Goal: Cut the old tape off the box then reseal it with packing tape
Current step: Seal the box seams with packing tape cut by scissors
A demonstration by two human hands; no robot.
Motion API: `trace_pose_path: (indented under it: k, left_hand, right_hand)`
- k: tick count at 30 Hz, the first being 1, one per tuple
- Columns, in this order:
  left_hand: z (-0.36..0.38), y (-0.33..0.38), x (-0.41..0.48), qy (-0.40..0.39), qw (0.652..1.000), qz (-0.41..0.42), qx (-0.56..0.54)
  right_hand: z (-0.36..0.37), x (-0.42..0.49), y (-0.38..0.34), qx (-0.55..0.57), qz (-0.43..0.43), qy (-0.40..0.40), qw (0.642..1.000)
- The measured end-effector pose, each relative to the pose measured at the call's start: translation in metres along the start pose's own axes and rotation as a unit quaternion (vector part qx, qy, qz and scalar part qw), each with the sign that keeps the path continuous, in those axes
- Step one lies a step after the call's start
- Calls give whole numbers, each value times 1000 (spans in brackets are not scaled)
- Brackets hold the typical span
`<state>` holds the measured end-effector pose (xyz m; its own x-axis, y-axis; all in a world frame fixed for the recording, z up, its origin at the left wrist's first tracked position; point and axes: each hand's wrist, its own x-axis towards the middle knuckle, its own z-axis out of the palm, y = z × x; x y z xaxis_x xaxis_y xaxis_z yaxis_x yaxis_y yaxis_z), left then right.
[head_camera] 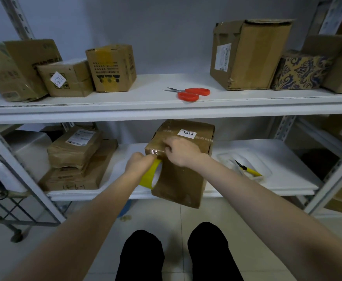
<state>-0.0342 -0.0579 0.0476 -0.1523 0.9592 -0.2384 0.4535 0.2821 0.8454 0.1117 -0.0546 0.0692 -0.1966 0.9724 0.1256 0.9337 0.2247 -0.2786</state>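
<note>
Box (pixel 183 179), left hand (pixel 134 164) gripping tape roll (pixel 148 177) — right hand (pixel 183 152) pressing box top, cutter (pixel 251 171) in tray (pixel 221 156).

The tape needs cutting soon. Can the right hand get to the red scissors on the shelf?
Probably yes: the scissors lie in the open above the right hand, though it must first leave the box.
</note>
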Motion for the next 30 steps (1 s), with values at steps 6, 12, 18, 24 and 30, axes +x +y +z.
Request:
trace_pose_path:
  k: [6,12,18,24,30]
  left_hand:
    - [-3,-11,-7,-5,999,-12,-45]
    - [-8,-21,8,-45,987,-88,-131]
    - [5,-51,8,-85,974,-137,-159]
    - [11,-49,12,-38,993,-68,-93]
    - [9,-44,14,13,996,-4,-94]
  right_hand:
    - [14,4,-8,-99,-18,-4,995]
    - [30,4,-17,-118,-21,10,993]
    - [25,3,-12,-95,-24,7,995]
    - [16,6,-14,-83,-6,27,996]
    - [24,11,-25,-176,-15,77,981]
